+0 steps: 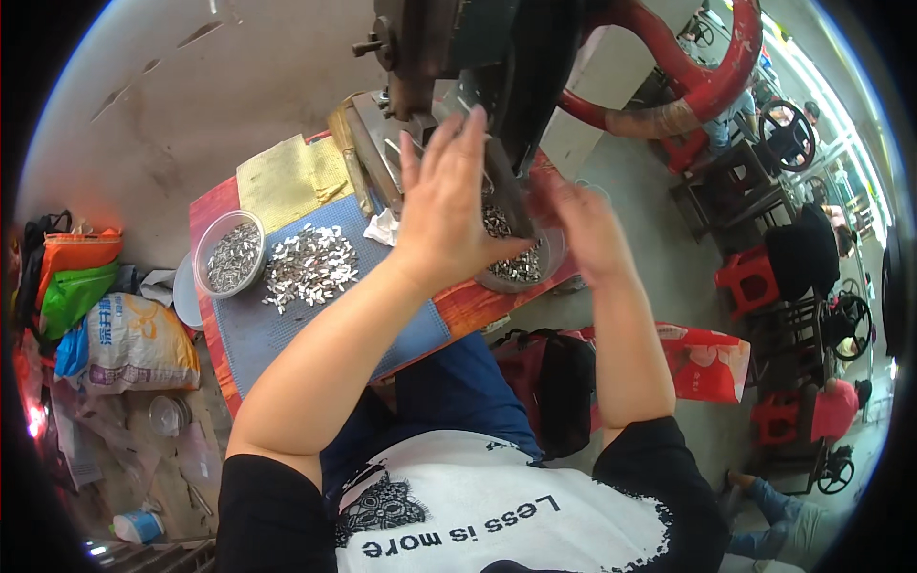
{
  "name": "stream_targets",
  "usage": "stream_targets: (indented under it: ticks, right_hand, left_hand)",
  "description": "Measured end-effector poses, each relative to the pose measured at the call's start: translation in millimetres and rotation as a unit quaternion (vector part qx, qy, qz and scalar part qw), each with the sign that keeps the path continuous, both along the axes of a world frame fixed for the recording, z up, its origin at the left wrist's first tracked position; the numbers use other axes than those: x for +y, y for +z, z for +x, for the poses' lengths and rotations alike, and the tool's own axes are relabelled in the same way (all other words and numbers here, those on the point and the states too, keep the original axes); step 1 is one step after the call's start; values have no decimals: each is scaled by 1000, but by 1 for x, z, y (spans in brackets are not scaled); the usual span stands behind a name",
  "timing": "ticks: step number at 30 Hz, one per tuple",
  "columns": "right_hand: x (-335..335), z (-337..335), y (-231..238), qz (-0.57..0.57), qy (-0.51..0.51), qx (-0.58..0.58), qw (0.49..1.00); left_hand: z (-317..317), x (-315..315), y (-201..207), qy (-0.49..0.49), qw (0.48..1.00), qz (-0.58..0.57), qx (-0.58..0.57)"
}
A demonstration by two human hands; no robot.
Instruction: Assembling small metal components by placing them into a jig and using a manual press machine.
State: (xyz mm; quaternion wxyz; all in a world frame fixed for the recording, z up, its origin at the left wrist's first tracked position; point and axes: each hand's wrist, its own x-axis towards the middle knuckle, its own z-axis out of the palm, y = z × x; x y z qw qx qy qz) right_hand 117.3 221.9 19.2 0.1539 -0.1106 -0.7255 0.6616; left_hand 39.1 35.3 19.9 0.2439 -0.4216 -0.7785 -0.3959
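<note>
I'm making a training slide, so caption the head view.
Left hand and right hand at a dark machine with a red wheel, small silvery pieces heaped on a blue mat.

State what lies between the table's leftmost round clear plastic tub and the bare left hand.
In the head view, a heap of small silvery pieces on a textured blue mat, then, nearer the left hand, a crumpled white scrap.

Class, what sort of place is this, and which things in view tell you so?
Probably a small metalworking workshop: a dark press with a red handwheel, small metal pieces heaped on a blue mat, and more machines with black handwheels along the right.
</note>
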Motion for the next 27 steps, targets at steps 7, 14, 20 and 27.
stream_targets:
  ticks: [7, 14, 20, 27]
  right_hand:
    - [-11, 5, -5, -30, 38, -46, 998]
    - [-14, 2, -18, 355, -49, -6, 934]
    - [-1, -7, -13, 100, 38, -115, 988]
    - [-8, 4, 8, -169, 84, -127, 974]
  left_hand:
    - [22, 0, 1, 8, 997, -77, 2]
    - [23, -51, -6, 130, 991, -14, -35]
    - [-2, -86, -5, 224, 919, -257, -201]
    - [-5, -96, -22, 163, 900, -346, -208]
